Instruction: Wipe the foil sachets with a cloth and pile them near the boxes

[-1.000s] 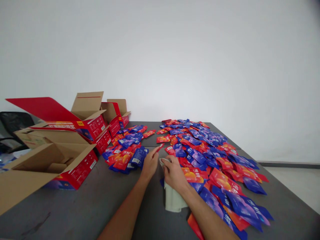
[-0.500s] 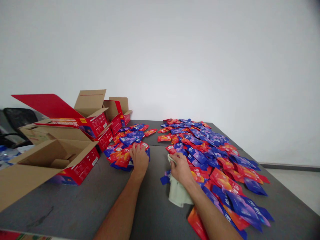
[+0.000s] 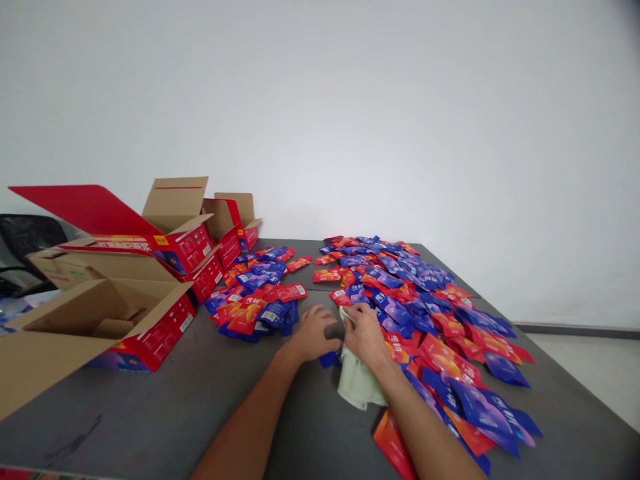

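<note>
A pale green cloth (image 3: pixel 357 383) hangs from my right hand (image 3: pixel 365 333), whose fingers pinch its upper end above the dark table (image 3: pixel 300 427). Just left of it is my left hand (image 3: pixel 315 333), fingers curved and apart, holding nothing visible. Partly hidden under the hands is a blue packet (image 3: pixel 328 359). A small pile of red and blue packets (image 3: pixel 247 313) lies to the left of my left hand. On the right, a large spread of similar packets (image 3: pixel 395 310) reaches from the far edge to the near side, partly beneath my right forearm.
Open red cardboard boxes stand at the left, the nearest (image 3: pixel 165 333) with its flaps spread and others (image 3: pixel 187 250) behind it. A black chair (image 3: pixel 33 237) is beyond them. A white wall (image 3: pixel 320 120) rises behind the table.
My left hand has left the smaller pile and moved right, close beside my right hand. The pile's near packets now show uncovered. My right hand still grips the cloth.
</note>
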`<state>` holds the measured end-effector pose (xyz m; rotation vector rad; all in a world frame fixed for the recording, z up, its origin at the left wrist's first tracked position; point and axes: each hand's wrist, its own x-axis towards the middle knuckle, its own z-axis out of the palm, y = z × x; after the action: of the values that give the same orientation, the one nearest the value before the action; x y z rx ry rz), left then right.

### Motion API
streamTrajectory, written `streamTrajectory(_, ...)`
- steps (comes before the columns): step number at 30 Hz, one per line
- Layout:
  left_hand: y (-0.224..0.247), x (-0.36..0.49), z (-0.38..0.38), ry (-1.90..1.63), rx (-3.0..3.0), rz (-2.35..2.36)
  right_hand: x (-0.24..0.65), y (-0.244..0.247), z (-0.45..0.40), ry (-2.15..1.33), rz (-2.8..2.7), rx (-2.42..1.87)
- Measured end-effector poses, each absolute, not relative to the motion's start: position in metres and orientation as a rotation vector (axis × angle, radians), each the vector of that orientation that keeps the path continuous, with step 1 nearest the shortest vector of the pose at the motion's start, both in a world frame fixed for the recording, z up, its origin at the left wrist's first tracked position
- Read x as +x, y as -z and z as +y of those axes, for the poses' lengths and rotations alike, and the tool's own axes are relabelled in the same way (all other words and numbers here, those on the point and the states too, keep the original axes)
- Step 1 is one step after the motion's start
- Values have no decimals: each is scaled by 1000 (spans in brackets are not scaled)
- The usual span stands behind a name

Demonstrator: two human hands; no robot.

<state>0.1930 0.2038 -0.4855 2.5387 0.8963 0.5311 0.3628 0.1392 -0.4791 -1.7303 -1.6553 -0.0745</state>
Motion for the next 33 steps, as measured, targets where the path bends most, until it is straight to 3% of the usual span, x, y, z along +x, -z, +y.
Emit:
streamTrajectory(4,489,194,199,-310,2566,822,366,482,141,94,-1649,-1710)
streamTrajectory(9,489,198,196,-285,2538,851,364,481,140,97,-1644,-1695)
streamTrajectory(15,484,203,192,-446,2450,990,362,478,138,75,-1631,-1684)
streamTrajectory(21,479,194,203,-771,2002,1298,359,473,137,24,-1624,-1634)
streamTrajectory(27,472,196,203,-1015,1305,872,344,469,133,-30,-1656,-1442)
streamTrajectory(33,459,198,190,-938,1174,453,329,469,128,-99,-1719,-1297)
